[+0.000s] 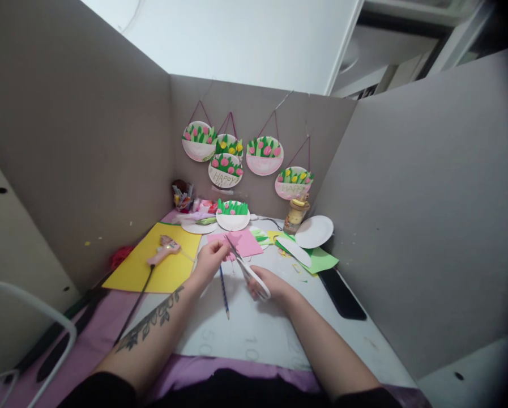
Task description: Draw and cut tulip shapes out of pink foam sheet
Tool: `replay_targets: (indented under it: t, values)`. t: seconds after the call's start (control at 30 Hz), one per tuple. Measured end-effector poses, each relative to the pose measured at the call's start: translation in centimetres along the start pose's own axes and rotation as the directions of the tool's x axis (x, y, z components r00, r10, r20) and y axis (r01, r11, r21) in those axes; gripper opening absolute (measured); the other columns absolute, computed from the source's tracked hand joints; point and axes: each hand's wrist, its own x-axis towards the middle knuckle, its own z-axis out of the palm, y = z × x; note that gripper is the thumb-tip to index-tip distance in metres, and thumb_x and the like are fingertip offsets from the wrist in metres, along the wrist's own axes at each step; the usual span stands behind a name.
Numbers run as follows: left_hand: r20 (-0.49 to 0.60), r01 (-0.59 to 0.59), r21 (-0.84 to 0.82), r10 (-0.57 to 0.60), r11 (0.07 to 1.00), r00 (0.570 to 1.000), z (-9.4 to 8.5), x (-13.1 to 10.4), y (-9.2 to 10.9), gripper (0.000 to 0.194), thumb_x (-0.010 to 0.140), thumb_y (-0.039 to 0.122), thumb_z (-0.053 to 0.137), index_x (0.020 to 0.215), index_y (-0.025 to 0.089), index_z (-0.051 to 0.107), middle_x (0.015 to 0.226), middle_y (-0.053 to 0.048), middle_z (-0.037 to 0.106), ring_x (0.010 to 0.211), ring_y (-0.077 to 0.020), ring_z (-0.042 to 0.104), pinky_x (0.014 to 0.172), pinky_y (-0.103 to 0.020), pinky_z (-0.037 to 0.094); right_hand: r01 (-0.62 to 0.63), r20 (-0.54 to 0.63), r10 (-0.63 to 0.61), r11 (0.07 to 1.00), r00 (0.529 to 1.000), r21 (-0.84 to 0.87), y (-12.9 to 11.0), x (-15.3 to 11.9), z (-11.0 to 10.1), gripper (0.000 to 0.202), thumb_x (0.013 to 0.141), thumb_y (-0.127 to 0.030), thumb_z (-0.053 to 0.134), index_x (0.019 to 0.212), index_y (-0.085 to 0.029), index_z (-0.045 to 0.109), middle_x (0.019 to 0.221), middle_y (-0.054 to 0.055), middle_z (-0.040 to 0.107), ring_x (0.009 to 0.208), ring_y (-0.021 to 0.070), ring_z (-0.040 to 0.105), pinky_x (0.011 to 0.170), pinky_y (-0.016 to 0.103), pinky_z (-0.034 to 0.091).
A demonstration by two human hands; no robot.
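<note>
My right hand [264, 283] grips a pair of white-handled scissors [254, 277], their blades parted and pointing up and left toward my left hand. Thumb and fingertips of my left hand [212, 258] are pinched together beside the blade tips; what they hold is too small to make out. Behind the blades lies a pink sheet of paper [247, 242], with small pink scraps close by. Just below my left hand a dark blue patterned pencil [224, 292] rests on the white work surface [206, 328].
A pink glue gun [165, 249] lies on yellow paper [175, 277] at left. At right are a phone [342, 294], green paper [324, 260], a paper plate [314, 232] and a jar [295, 216]. Several paper-plate flower baskets [265, 164] hang on the grey back panel [245, 107].
</note>
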Motion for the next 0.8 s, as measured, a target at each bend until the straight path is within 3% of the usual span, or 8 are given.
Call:
replay_targets:
  t: [0.5, 0.8]
  values:
    - [-0.004, -0.009, 0.014, 0.009, 1.000, 1.000, -0.23, 0.11, -0.33, 0.021, 0.076, 0.033, 0.054, 0.063, 0.017, 0.056, 0.054, 0.003, 0.054, 0.049, -0.0096, 0.045, 0.047, -0.020, 0.033, -0.005, 0.016, 0.005, 1.000, 1.000, 0.005, -0.58, -0.25, -0.05, 0.019, 0.064, -0.019, 0.053, 0.081, -0.019, 0.045, 0.062, -0.003, 0.053, 0.049, 0.0102, 0.051, 0.044, 0.019, 0.037]
    - [0.020, -0.046, 0.102, 0.044, 0.994, 0.999, -0.49, 0.12, -0.14, 0.022, 0.076, 0.034, 0.054, 0.062, 0.017, 0.056, 0.055, 0.003, 0.053, 0.052, -0.0108, 0.048, 0.049, -0.021, 0.034, -0.012, 0.017, 0.012, 1.000, 1.000, -0.010, -0.68, -0.30, -0.16, 0.020, 0.064, -0.019, 0.055, 0.082, -0.019, 0.046, 0.063, -0.003, 0.054, 0.050, 0.0102, 0.052, 0.045, 0.019, 0.038]
